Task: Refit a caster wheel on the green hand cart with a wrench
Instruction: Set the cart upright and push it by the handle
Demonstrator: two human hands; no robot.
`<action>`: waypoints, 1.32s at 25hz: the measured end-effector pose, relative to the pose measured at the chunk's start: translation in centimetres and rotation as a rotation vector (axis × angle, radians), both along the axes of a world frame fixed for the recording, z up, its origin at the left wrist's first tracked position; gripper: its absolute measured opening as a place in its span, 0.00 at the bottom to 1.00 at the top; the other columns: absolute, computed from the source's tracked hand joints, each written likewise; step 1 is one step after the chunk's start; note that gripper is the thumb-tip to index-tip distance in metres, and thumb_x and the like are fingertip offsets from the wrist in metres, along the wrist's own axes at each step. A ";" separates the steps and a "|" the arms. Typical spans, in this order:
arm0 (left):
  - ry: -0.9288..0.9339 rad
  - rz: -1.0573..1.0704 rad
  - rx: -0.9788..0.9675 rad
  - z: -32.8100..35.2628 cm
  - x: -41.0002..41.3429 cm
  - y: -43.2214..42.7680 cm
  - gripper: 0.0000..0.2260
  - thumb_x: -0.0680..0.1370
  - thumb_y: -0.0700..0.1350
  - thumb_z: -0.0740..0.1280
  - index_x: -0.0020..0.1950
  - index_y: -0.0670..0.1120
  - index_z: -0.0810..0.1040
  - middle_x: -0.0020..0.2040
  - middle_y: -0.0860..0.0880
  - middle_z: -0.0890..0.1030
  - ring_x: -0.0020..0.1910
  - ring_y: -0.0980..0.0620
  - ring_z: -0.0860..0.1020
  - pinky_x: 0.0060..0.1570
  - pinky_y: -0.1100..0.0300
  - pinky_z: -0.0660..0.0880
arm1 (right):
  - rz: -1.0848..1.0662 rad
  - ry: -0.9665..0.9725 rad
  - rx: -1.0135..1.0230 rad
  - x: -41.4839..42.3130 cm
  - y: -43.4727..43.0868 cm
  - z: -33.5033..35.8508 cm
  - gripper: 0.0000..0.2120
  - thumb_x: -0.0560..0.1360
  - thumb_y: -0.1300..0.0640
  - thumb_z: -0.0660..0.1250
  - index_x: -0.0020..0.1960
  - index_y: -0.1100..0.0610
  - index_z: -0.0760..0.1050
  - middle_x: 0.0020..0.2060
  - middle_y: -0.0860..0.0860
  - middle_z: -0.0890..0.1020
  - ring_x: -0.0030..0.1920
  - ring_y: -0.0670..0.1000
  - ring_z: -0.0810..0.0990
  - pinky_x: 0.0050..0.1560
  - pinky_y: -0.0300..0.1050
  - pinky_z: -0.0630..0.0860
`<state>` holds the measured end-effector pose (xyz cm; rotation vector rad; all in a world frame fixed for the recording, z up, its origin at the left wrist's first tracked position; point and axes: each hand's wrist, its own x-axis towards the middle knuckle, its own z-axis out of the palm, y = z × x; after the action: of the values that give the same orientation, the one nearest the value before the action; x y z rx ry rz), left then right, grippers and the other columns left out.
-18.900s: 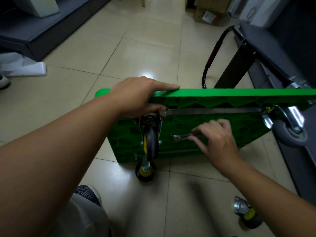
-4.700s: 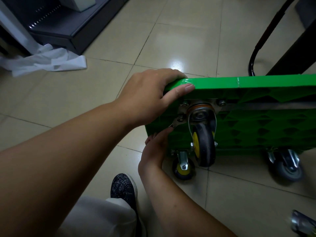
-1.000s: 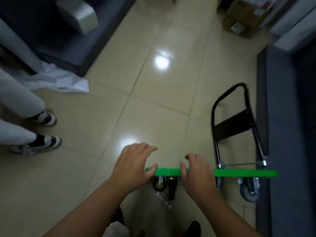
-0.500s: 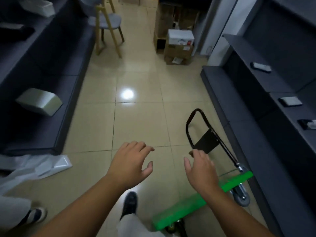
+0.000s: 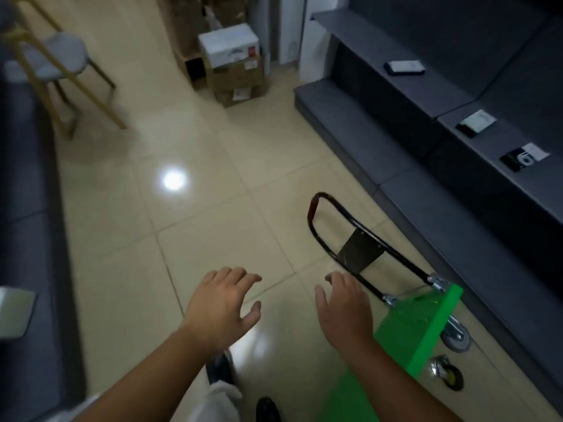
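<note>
Where the cart (image 5: 423, 324) lies, shelving (image 5: 441, 208) crowds it — loose caster (image 5: 446, 374) beside; boxes (image 5: 236, 71) beyond.

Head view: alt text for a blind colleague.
The left hand and right hand hover open and empty above the tiled floor. The green hand cart sits lower right by dark shelving, black handle stretched out, a caster wheel on the floor beside it.

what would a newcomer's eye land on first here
The bright green hand cart at lower right, tilted beside the dark shelving, its black handle reaching out over the tiled floor. Then the left hand and right hand, both spread open mid-frame, holding nothing. A loose caster wheel lies on the floor by the cart.
</note>
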<state>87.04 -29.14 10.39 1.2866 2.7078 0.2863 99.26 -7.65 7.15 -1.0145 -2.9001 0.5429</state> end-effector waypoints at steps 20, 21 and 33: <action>-0.049 -0.711 -0.085 -11.1 -35.7 34.9 0.18 0.74 0.54 0.67 0.62 0.51 0.81 0.52 0.53 0.82 0.49 0.50 0.80 0.50 0.53 0.76 | -0.701 -0.093 -0.370 -30.7 15.5 -15.0 0.16 0.83 0.48 0.54 0.65 0.53 0.70 0.60 0.52 0.76 0.60 0.53 0.73 0.61 0.48 0.70; -0.066 -0.712 -0.087 -13.0 -37.0 36.8 0.18 0.74 0.53 0.70 0.62 0.51 0.81 0.52 0.53 0.82 0.49 0.51 0.80 0.50 0.53 0.76 | -0.725 -0.103 -0.380 -32.1 16.9 -16.8 0.15 0.84 0.48 0.54 0.65 0.54 0.70 0.60 0.52 0.76 0.59 0.52 0.74 0.61 0.48 0.71; -0.250 -0.872 -0.333 -40.0 -42.3 50.0 0.26 0.73 0.51 0.73 0.70 0.50 0.75 0.63 0.50 0.78 0.61 0.47 0.76 0.59 0.52 0.72 | -1.133 0.085 -0.521 -40.3 24.8 -38.9 0.20 0.79 0.52 0.65 0.70 0.54 0.70 0.66 0.49 0.74 0.66 0.53 0.71 0.65 0.50 0.70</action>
<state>44.79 20.83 -29.61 1.9687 1.6769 -0.0965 58.95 17.10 -31.80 -2.2795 -1.6310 1.1362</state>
